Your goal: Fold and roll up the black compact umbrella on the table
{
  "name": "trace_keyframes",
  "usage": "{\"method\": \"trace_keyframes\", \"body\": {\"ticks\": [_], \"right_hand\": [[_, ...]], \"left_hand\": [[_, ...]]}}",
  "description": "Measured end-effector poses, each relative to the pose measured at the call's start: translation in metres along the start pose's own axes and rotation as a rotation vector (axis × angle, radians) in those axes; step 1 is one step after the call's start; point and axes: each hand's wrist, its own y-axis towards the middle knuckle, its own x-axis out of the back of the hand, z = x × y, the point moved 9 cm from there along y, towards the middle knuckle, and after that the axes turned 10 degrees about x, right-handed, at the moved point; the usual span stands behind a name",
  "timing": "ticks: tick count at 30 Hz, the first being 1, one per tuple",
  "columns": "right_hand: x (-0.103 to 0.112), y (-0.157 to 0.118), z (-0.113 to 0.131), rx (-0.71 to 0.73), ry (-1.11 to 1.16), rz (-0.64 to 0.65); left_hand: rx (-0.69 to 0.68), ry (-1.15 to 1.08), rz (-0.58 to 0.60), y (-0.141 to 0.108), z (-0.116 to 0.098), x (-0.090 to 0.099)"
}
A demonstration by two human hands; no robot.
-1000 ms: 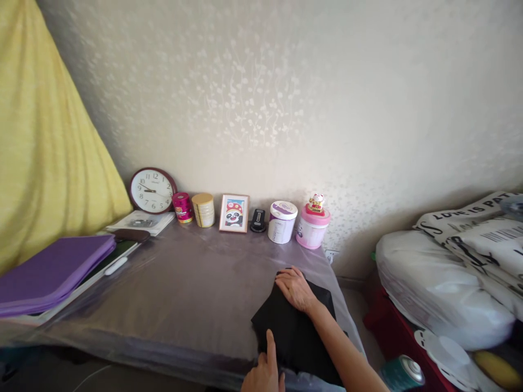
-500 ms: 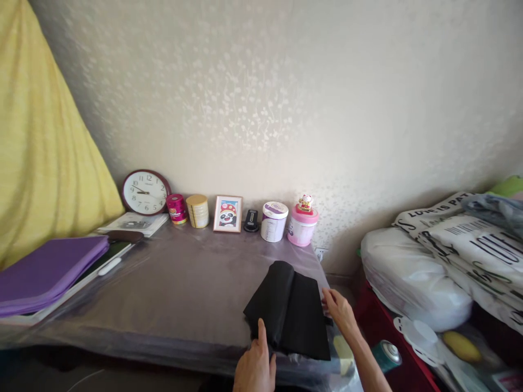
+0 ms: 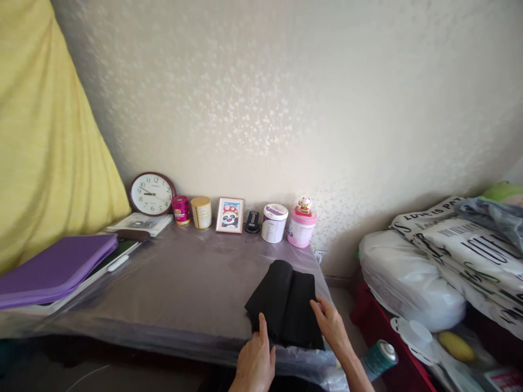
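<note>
A black folded cloth-like item point(image 3: 281, 305) lies at the front right corner of the table point(image 3: 196, 283), with a raised fold down its middle. My left hand point(image 3: 256, 356) is at its near left edge, index finger stretched out over the black material and thumb lower down at the edge. At the right edge, my right hand point(image 3: 329, 324) has its fingertips on the black material; whether they pinch it is hard to make out.
Along the wall stand a clock point(image 3: 152, 194), tins, a framed panda picture point(image 3: 230, 215) and two tubs. Purple folders point(image 3: 57, 267) lie at left. Right of the table are a spray can point(image 3: 379, 358), a red box point(image 3: 404, 375) and bagged bedding point(image 3: 408, 277).
My right hand has moved left, from beside the black item onto its right edge. The item's right part reaches less far right. The view has shifted slightly.
</note>
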Motion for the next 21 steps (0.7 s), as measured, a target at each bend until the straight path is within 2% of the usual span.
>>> {"method": "trace_keyframes", "body": {"ticks": [5, 9, 14, 18, 21], "right_hand": [[-0.015, 0.009, 0.029, -0.038, 0.350, 0.065], [-0.031, 0.019, 0.062, 0.010, 0.499, 0.069], [-0.062, 0.027, 0.081, 0.044, 0.526, 0.061], [-0.094, 0.030, 0.082, 0.005, 0.497, 0.139], [-0.110, 0.035, 0.079, 0.016, 0.373, 0.189]], "left_hand": [[0.005, 0.004, 0.016, 0.001, -0.001, -0.002], [-0.001, 0.006, 0.019, -0.001, -0.003, 0.001], [0.004, -0.010, 0.040, -0.001, -0.005, 0.000], [0.014, -0.007, 0.035, 0.002, -0.005, -0.003], [0.023, -0.004, 0.046, 0.003, -0.006, -0.003]]}}
